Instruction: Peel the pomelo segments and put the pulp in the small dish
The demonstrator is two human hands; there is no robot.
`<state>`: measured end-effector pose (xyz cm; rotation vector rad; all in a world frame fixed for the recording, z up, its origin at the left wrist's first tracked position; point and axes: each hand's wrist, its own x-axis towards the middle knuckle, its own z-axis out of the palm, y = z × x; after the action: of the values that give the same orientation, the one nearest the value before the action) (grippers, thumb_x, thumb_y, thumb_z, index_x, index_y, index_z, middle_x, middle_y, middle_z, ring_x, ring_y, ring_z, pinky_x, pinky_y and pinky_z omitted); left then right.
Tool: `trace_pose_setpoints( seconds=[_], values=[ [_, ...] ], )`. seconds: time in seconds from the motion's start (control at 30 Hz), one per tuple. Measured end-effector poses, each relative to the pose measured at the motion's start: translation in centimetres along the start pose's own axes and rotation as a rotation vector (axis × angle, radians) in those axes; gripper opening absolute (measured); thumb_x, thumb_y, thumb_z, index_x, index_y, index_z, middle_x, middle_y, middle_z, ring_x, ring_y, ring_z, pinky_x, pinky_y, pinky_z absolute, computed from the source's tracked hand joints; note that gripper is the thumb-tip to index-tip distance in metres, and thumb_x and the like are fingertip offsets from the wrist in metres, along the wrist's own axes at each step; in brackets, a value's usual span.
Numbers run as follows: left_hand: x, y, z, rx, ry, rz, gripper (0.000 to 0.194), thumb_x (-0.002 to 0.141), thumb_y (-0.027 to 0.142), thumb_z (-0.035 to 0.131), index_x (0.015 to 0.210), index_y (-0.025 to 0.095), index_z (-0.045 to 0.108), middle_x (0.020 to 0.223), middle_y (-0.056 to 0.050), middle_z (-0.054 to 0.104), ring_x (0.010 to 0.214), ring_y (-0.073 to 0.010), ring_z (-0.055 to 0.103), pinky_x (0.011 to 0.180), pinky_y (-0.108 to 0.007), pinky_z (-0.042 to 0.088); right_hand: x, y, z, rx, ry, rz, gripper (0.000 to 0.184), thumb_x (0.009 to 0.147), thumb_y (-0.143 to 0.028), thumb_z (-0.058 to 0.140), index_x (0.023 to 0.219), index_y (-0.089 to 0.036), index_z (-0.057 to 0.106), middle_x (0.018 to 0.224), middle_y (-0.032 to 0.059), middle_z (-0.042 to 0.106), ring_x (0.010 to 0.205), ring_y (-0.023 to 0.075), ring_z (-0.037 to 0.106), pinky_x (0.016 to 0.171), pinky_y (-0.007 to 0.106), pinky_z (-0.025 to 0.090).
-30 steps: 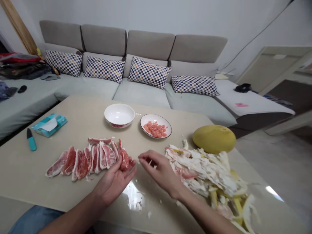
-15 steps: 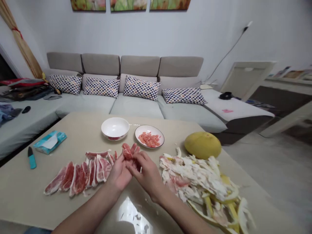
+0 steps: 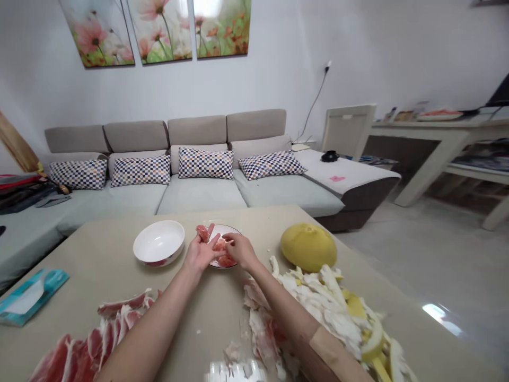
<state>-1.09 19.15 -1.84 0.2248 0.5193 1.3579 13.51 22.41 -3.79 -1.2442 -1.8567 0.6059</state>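
Note:
My left hand (image 3: 199, 253) is palm up at the near left edge of the plate. It holds a chunk of pink pomelo flesh (image 3: 202, 232) at its thumb side, while its other fingers spread towards the right. Over the white, dark-rimmed plate (image 3: 234, 229), my right hand (image 3: 242, 250) has its fingers bent together, low above the loose pomelo pieces (image 3: 226, 261). Whatever its fingertips hold is hidden among the flesh. Pomelo segments (image 3: 95, 342) with pale skin lie in a row at the lower left, partly behind my left forearm.
A white bowl (image 3: 159, 241) stands left of the plate. On the right sit a whole yellow pomelo (image 3: 308, 246) and a heap of peel and pith (image 3: 318, 302), partly beneath my right forearm. A blue tissue pack (image 3: 32, 297) lies far left. Behind the table is a sofa (image 3: 199, 193).
Both hands have moved forward, from above the table near the segments to the plate. The right hand has come away from the flesh in the left. The view has turned right and up.

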Motion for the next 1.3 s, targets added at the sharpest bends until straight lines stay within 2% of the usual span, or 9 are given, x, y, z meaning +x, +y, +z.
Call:
trace_pose_setpoints(
  seconds=[0.1, 0.23, 0.4, 0.5, 0.7, 0.83, 1.0, 1.1, 1.3],
  values=[
    [0.6, -0.3, -0.2, 0.032, -0.018, -0.017, 0.026, 0.094, 0.028, 0.043, 0.092, 0.022, 0.069, 0.111, -0.011, 0.069, 0.12, -0.0295, 0.053, 0.098, -0.06, 0.035, 0.0, -0.3, 0.4, 0.0, 0.009, -0.005, 0.011, 0.078, -0.021, 0.057, 0.077, -0.018, 0.067, 0.081, 0.0038, 0.069, 0.07, 0.0153, 0.061, 0.067, 0.025, 0.044],
    [0.9, -0.9, -0.1, 0.062, -0.022, 0.025, 0.027, 0.092, 0.026, 0.046, 0.106, 0.016, 0.066, 0.098, -0.012, 0.07, 0.102, -0.0246, 0.063, 0.096, -0.045, 0.043, -0.2, -1.4, 1.7, 0.007, 0.003, -0.035, 0.01, 0.076, -0.024, 0.061, 0.084, -0.02, 0.066, 0.086, 0.0031, 0.066, 0.075, 0.0155, 0.059, 0.069, 0.025, 0.042],
    [1.3, -0.5, -0.6, 0.127, 0.04, 0.076, 0.022, 0.086, 0.036, 0.059, 0.101, 0.021, 0.065, 0.09, -0.006, 0.069, 0.088, -0.0235, 0.064, 0.086, -0.044, 0.048, 0.5, -0.9, 2.0, 0.027, 0.004, 0.011, 0.005, 0.075, -0.019, 0.062, 0.073, -0.018, 0.067, 0.087, 0.0056, 0.064, 0.077, 0.0166, 0.058, 0.073, 0.027, 0.041],
    [1.3, 0.0, -1.1, 0.16, 0.095, 0.108, 0.02, 0.082, 0.041, 0.064, 0.096, 0.026, 0.062, 0.083, -0.001, 0.066, 0.082, -0.0221, 0.063, 0.08, -0.046, 0.048, 0.7, -0.3, 1.3, 0.088, 0.032, 0.055, 0.013, 0.075, -0.013, 0.06, 0.084, -0.017, 0.068, 0.096, 0.0079, 0.065, 0.084, 0.0181, 0.06, 0.08, 0.03, 0.043],
    [0.8, -1.4, -0.6, 0.197, 0.085, 0.211, 0.029, 0.076, 0.047, 0.069, 0.089, 0.024, 0.057, 0.078, 0.0, 0.063, 0.074, -0.0185, 0.063, 0.072, -0.035, 0.051, -0.7, -2.1, 1.5, 0.327, -0.026, 0.076, 0.04, 0.073, -0.036, 0.069, 0.108, -0.019, 0.06, 0.102, 0.0054, 0.068, 0.081, 0.0171, 0.067, 0.074, 0.029, 0.052],
    [-0.1, -2.6, 0.1, 0.253, 0.026, 0.256, 0.032, 0.073, 0.044, 0.073, 0.092, 0.024, 0.058, 0.086, -0.002, 0.067, 0.08, -0.0185, 0.065, 0.07, -0.029, 0.051, -1.2, -2.9, 1.7, 0.434, -0.012, 0.092, 0.032, 0.079, -0.04, 0.061, 0.101, -0.017, 0.061, 0.099, 0.0073, 0.07, 0.087, 0.0193, 0.068, 0.076, 0.03, 0.053],
    [-1.1, -2.6, 0.2, 0.375, 0.013, 0.299, 0.039, 0.068, 0.036, 0.079, 0.1, 0.021, 0.061, 0.093, -0.005, 0.069, 0.083, -0.0175, 0.067, 0.069, -0.025, 0.051, -1.6, -2.9, 0.9, 0.449, -0.04, 0.093, 0.031, 0.084, -0.039, 0.054, 0.103, -0.016, 0.062, 0.098, 0.0086, 0.072, 0.087, 0.0201, 0.069, 0.075, 0.031, 0.054],
    [-1.6, -1.8, -0.1, 0.474, 0.05, 0.3, 0.04, 0.07, 0.034, 0.078, 0.104, 0.022, 0.061, 0.093, -0.003, 0.068, 0.082, -0.016, 0.067, 0.067, -0.024, 0.051, -1.8, -3.1, -0.2, 0.374, -0.056, 0.081, 0.03, 0.078, -0.037, 0.063, 0.099, -0.017, 0.066, 0.098, 0.0088, 0.072, 0.088, 0.0219, 0.068, 0.079, 0.034, 0.052],
    [-4.0, 0.7, -0.3, 0.736, 0.011, 0.181, 0.035, 0.067, 0.034, 0.08, 0.093, 0.015, 0.066, 0.083, -0.007, 0.068, 0.075, -0.0194, 0.068, 0.068, -0.031, 0.054, -0.9, -4.0, -3.3, 0.27, -0.095, 0.042, 0.038, 0.074, -0.037, 0.068, 0.105, -0.016, 0.067, 0.103, 0.0095, 0.069, 0.088, 0.0204, 0.064, 0.083, 0.033, 0.048]
  ],
)
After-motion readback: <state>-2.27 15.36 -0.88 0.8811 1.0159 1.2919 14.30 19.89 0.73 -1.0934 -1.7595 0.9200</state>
